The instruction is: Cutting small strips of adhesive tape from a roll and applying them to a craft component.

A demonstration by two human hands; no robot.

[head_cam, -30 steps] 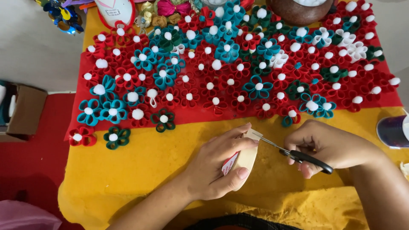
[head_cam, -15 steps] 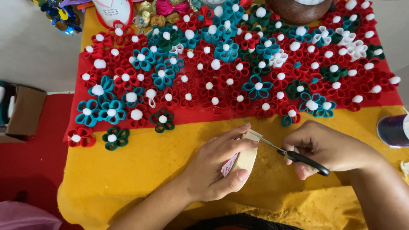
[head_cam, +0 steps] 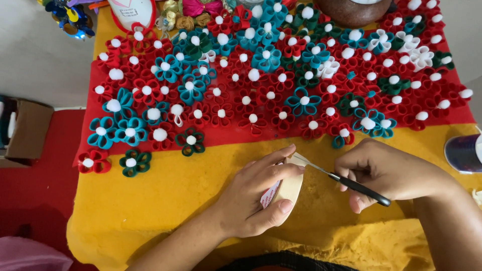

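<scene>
My left hand grips a small cream piece of card with a red-and-white printed edge, thumb below and fingers on top. My right hand holds black-handled scissors, whose metal blades touch the card's upper right edge. Both hands hover over the yellow cloth on the table. Just beyond them lie many looped fabric flowers in red, teal, green and white, each with a white pompom centre.
The flowers rest on a red cloth. A brown round pot stands at the top, a purple roll at the right edge, a cardboard box at the left on the red floor. Colourful trinkets lie top left.
Almost nothing differs; the scissors stay at the card's edge and both hands have shifted only slightly.
</scene>
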